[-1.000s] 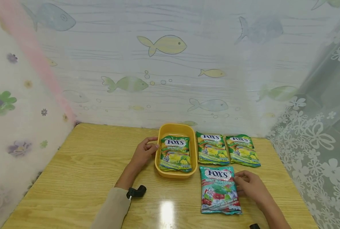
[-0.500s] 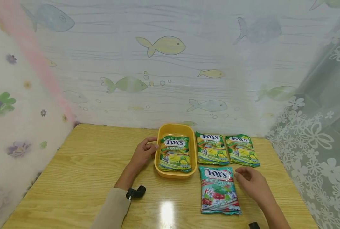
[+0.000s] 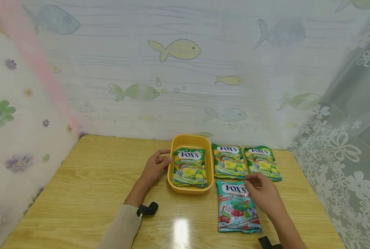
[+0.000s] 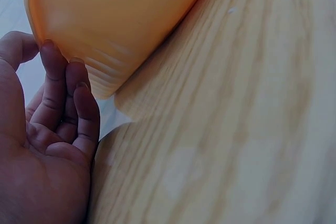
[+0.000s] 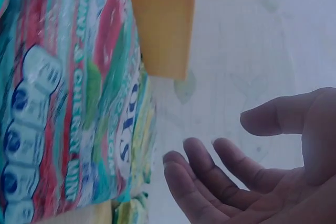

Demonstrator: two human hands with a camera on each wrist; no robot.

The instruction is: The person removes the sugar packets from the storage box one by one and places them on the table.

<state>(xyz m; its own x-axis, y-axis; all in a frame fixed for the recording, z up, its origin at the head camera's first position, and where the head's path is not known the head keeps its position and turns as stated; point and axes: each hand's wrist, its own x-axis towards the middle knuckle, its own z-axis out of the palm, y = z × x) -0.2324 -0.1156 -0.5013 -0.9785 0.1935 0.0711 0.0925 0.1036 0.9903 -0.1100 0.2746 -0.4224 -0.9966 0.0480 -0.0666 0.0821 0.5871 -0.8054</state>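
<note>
Nearest: right hand (image 3: 263, 197) over Mint Blossom bag (image 3: 237, 206), fingers loose, holding nothing; confirmed only by wrist view (image 5: 252, 177). At 10 o'clock: left hand (image 3: 155, 167), fingertips (image 4: 79, 77) straight against yellow tray (image 3: 171, 166) wall. Open table (image 3: 88, 180) at 9 o'clock. Far edge: two Spring Tea bags (image 3: 229, 161).

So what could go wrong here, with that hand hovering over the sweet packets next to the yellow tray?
1. The right hand is open above the Mint Blossom bag, beside two Spring Tea bags. Reaching for one, it might nudge its neighbours out of line.
2. The glossy bags could slip from a loose pinch.
3. The yellow tray already holds a bag that fills most of it. Another may sit crooked. The left hand touches the rim only with its fingertips, so the tray could slide.
</note>
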